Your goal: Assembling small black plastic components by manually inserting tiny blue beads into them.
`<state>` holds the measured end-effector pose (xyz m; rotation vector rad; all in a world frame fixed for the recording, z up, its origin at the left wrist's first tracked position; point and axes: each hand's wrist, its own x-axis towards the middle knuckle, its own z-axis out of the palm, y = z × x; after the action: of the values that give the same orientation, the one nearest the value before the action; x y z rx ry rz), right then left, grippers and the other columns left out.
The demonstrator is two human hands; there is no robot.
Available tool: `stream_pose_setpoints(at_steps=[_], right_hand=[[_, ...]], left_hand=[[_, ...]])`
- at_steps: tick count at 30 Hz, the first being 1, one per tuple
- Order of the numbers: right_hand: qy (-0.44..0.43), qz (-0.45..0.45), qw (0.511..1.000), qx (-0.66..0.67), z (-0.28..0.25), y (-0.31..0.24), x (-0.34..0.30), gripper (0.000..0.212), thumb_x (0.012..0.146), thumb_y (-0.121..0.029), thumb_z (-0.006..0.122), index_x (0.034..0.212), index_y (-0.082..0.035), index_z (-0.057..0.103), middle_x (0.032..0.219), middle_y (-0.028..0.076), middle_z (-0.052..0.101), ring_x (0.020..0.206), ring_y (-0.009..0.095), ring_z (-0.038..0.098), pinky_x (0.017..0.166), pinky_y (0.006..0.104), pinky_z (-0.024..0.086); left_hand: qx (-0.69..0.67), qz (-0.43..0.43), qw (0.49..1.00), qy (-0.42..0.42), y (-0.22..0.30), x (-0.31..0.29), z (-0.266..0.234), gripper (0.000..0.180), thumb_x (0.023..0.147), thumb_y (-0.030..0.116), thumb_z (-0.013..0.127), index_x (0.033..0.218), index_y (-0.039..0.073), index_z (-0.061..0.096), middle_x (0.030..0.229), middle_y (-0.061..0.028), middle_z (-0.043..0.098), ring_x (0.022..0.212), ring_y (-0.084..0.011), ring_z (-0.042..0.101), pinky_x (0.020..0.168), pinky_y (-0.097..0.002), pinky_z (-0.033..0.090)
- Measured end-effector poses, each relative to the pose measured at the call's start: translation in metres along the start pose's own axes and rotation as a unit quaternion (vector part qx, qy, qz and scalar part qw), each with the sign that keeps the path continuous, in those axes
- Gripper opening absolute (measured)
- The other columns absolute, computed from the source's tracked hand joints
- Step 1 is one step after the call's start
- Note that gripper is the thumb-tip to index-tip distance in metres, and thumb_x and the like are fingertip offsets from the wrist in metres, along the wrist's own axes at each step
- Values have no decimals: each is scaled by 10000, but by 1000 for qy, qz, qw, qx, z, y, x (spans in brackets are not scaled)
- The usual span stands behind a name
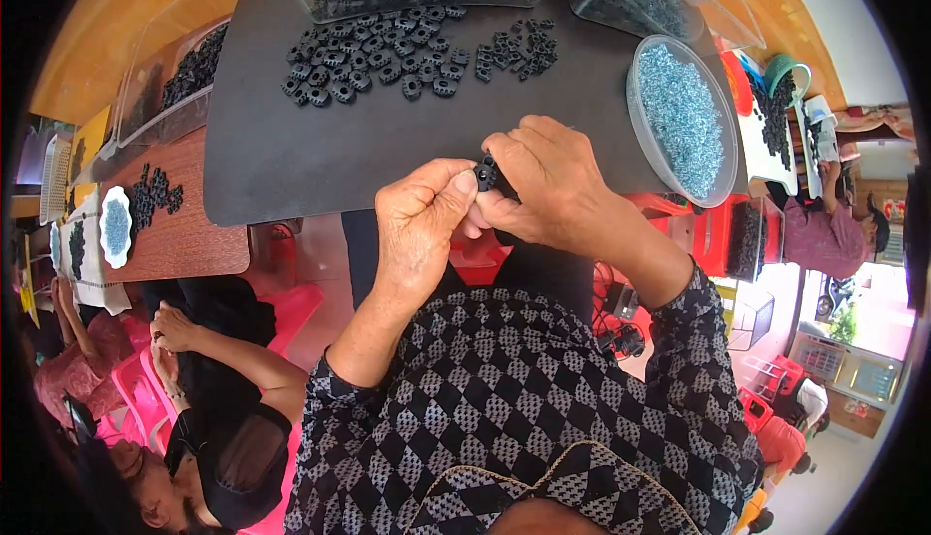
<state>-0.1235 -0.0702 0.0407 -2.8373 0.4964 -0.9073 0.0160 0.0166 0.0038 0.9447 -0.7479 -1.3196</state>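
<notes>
Sharing a narrow grip, left hand (419, 220) and right hand (551, 181) hold a black part (487, 175), long axis roughly forward.

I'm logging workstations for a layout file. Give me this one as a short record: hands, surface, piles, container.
Left hand: pinches a small black part
Right hand: grips the same part
Surface: dark tabletop
Piles: larger black pile, with smaller black pile to its right
Container: round clear tub of small blue pieces, at the tabletop's right
</notes>
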Motion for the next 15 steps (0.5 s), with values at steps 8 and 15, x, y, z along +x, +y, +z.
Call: stream_pose_setpoints(at_steps=[8, 15], right_hand=[[10, -12, 1000, -10, 12, 3, -9, 316, 564, -173, 687, 763, -33, 486, 652, 74, 463, 613, 254, 499, 557, 367, 438], [16, -31, 999, 36, 12, 8, -3, 315, 548, -65, 678, 824, 6, 543, 614, 70, 452, 534, 236, 472, 482, 339, 404]], left_hand=[[-25, 27, 999, 33, -8, -3, 3, 210, 933, 119, 560, 941, -81, 625, 704, -55, 611, 568, -85, 540, 541, -201, 448], [-12, 27, 999, 31, -9, -2, 1, 211, 933, 121, 561, 919, -80, 622, 685, -48, 600, 566, -87, 535, 540, -204, 446]])
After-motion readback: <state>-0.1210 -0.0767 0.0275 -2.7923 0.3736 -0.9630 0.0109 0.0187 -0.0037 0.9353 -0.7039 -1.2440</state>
